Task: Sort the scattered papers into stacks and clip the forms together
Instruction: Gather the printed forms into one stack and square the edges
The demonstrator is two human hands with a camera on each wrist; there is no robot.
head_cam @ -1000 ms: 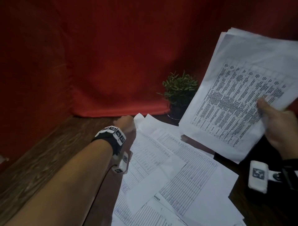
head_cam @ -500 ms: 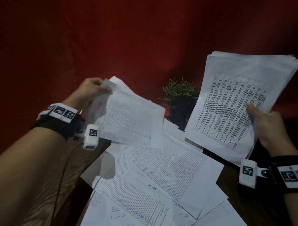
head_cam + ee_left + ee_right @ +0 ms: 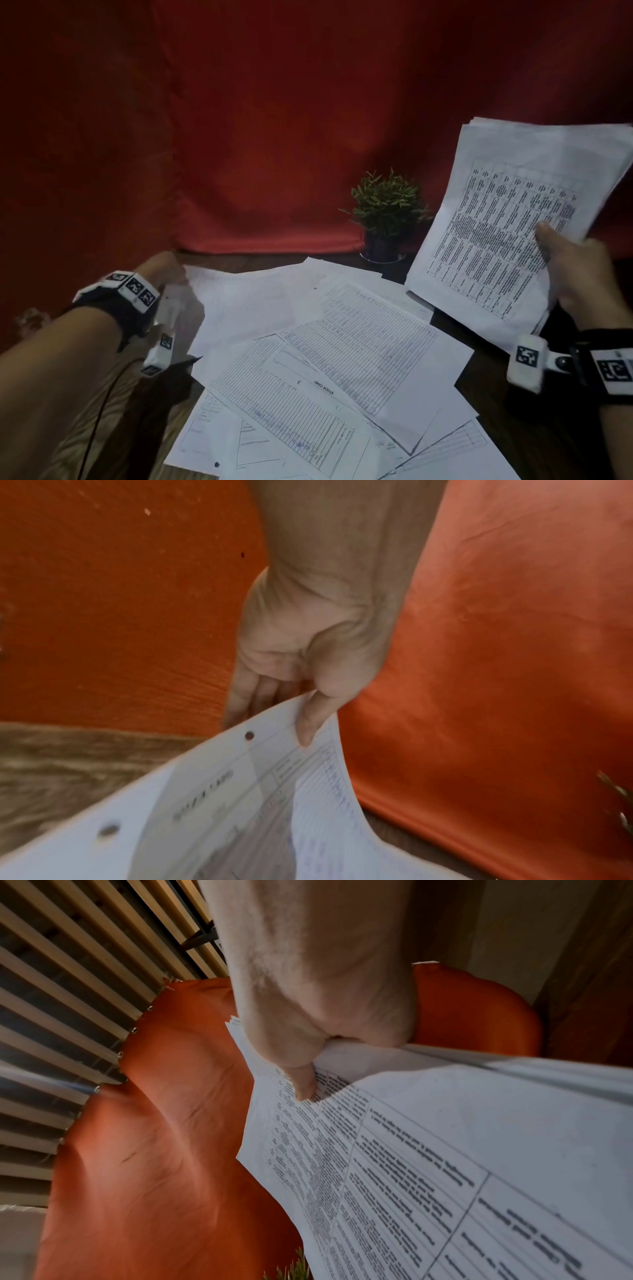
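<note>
My right hand (image 3: 575,270) holds a stack of printed sheets (image 3: 513,219) upright at the right, thumb pressed on the top page; the same stack (image 3: 428,1164) fills the right wrist view. My left hand (image 3: 161,270) pinches the far edge of a punched form sheet (image 3: 239,301) low over the table; in the left wrist view the thumb lies on top of that sheet (image 3: 257,791) with the fingers under it. Several loose ruled forms (image 3: 342,359) lie scattered and overlapping on the wooden table (image 3: 102,428).
A small potted plant (image 3: 387,212) stands at the back of the table, just left of the held stack. A red cloth (image 3: 274,120) hangs behind as a backdrop. Bare wood shows at the left of the table.
My left hand lifted a form sheet from the pile, then lowered it flat towards the table at the left. The right hand's stack stayed raised, shifting slightly.
</note>
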